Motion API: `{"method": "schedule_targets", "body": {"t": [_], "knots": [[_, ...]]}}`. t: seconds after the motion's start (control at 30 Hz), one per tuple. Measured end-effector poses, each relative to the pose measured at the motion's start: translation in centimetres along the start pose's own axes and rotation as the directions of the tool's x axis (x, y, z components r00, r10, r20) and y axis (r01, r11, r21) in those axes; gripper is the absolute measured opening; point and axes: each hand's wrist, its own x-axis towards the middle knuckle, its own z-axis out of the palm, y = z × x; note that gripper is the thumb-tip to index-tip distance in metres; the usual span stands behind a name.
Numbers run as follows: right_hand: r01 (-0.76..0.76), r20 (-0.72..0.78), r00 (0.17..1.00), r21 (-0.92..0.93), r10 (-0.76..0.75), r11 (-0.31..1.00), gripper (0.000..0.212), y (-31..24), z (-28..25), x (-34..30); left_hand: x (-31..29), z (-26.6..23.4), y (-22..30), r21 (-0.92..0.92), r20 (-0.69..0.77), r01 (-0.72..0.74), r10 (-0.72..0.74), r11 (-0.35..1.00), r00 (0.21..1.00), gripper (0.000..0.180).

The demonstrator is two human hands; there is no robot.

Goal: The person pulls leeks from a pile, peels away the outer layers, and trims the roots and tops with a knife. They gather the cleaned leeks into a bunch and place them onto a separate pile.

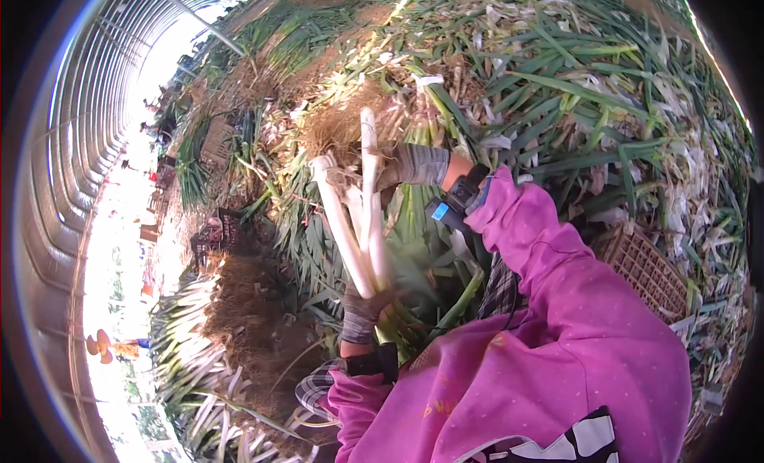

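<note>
A bundle of leeks [358, 224] with long white stalks and a brown tangle of roots [338, 125] is held between both hands. My left hand [362, 308], in a grey glove, grips the stalks low down where they turn green. At the root end, my right hand [414, 164], also grey-gloved, closes around the white stalks. Both arms wear pink sleeves, and a dark band with a blue patch [454, 204] sits on the right wrist. The green leaves [458, 300] run down toward my lap.
Cut green leaves and pale trimmings [589, 97] cover the ground all around. A woven brown basket [645, 268] lies at the right. Heaps of leeks [187, 343] lie at the lower left. A curved tunnel roof [87, 121] arches at the left, with small distant figures [119, 347].
</note>
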Motion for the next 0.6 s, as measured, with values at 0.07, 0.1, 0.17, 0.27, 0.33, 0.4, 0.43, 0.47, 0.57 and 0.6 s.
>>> {"method": "schedule_targets", "body": {"t": [0.07, 0.1, 0.17, 0.27, 0.33, 0.4, 0.43, 0.47, 0.57, 0.6], "knots": [[0.122, -0.07, 0.987, -0.232, -0.142, 0.965, 0.043, 0.3, -1.8, -0.2, 0.0, 0.4, -0.5, -0.02, 0.04, -0.011, 0.012, 1.0, 0.999, 0.051], [0.125, -0.057, 0.988, -0.235, -0.142, 0.964, 0.043, -0.5, -2.7, 0.3, 0.0, 0.3, -1.2, -0.027, 0.03, -0.017, 0.018, 0.999, 0.999, 0.051], [0.423, -0.657, 0.487, -0.398, -0.575, 0.814, 0.054, -2.7, -3.5, 1.5, -0.2, 0.3, -2.3, 0.152, -0.085, -0.171, 0.185, 0.974, 0.979, 0.052], [-0.151, -0.153, 0.932, -0.988, -0.329, 0.035, 0.064, -7.2, 2.1, -0.3, -0.3, 0.6, -2.8, 0.079, -0.167, -0.081, 0.093, 0.994, 0.982, 0.046], [-0.164, -0.162, 0.977, -0.986, -0.139, -0.002, 0.061, -6.8, 5.2, 0.1, 0.3, 0.4, -4.5, -0.453, -0.136, -0.008, -0.06, 0.892, 0.989, 0.042], [-0.195, -0.201, 0.971, -0.979, 0.128, -0.057, 0.044, -6.2, 7.0, 0.1, -0.2, 1.8, -3.4, -0.066, -0.164, -0.026, 0.015, 0.998, 0.986, 0.04], [-0.194, -0.2, 0.972, -0.979, 0.124, -0.063, 0.044, -5.6, 7.0, 0.2, -0.8, 2.1, -2.9, 0.341, -0.185, -0.033, 0.101, 0.94, 0.977, 0.038], [-0.24, -0.239, 0.971, -0.97, 0.01, 0.037, 0.039, -3.9, 6.7, 0.6, -0.7, 1.7, -4.2, 0.344, -0.193, -0.027, 0.099, 0.938, 0.976, 0.038], [-0.242, -0.269, 0.944, -0.958, -0.192, 0.151, 0.02, -1.2, 4.6, 2.1, -0.4, 0.2, -7.3, 0.112, -0.254, -0.02, 0.048, 0.994, 0.966, 0.037], [-0.351, -0.351, 0.936, -0.92, 0.03, 0.178, 0.031, -1.7, 3.2, 2.9, -0.8, -0.3, -7.0, 0.195, -0.208, -0.039, 0.081, 0.98, 0.975, 0.038]]}}
